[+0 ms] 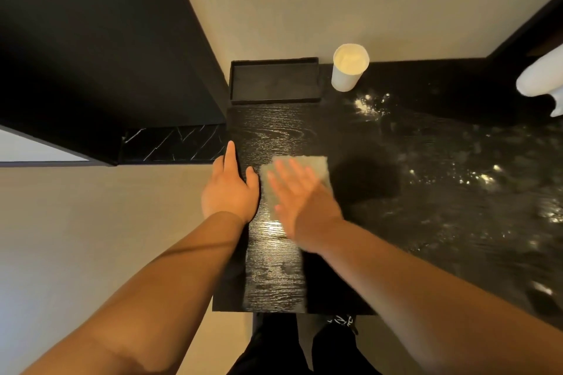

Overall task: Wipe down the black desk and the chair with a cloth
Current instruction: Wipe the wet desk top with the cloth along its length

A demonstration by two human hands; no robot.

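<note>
The black wood-grain desk [274, 131] runs from the wall toward me, with wet shiny streaks on its right part. A pale grey-green cloth [307, 166] lies flat on the desk near its left edge. My right hand [301, 201] presses flat on the cloth with fingers spread; it is motion-blurred. My left hand [230, 189] rests on the desk's left edge beside the cloth, fingers extended and holding nothing. No chair is in view.
A black rectangular tray [275, 100] sits against the wall at the desk's back left. A white paper cup [348, 68] stands right of it. A white object [540, 79] pokes in at the right edge. A dark cabinet [91, 55] stands to the left.
</note>
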